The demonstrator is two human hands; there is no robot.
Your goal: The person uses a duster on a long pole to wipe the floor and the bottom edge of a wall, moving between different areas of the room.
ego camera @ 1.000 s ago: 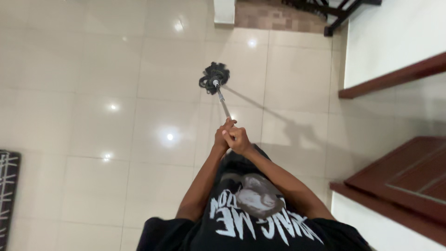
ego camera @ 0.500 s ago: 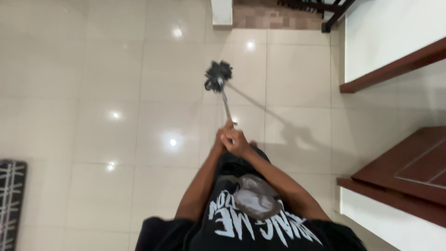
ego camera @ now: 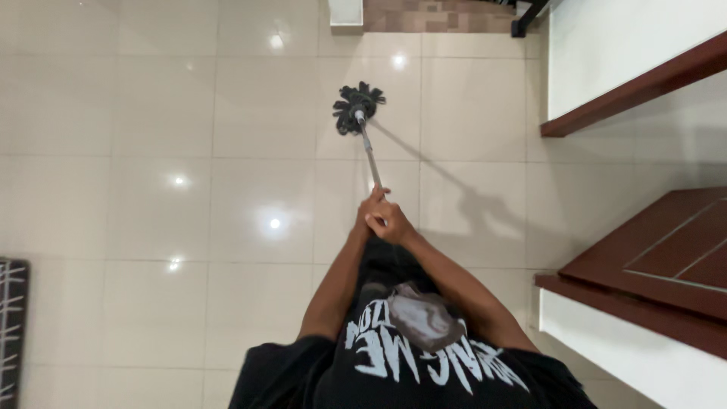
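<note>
**Mop on a glossy floor, stairs close on the right**

At the far left edge lies a dark mat with pale lines, flat on the floor. The floor is made of large cream tiles, very glossy, with bright light spots on them. If the tiles are damp, I think a foot can slip here, because such a smooth surface gives little grip.

In the middle, the left hand and the right hand are both wrapped around the near end of the mop, the left one a little farther along the pole, the two touching. The pole is thin, straight and grey, probably metal. It runs away from the person to the mop head, a dark bundle of soft strands that is spread on a tile far from the body. A thin smooth pole can turn inside the fists if the grip gets loose.

To the right stand white steps with dark brown wooden tops and hard edges. A wide swing to the right can knock the pole against them, and a backward step near them can make a person trip.
</note>
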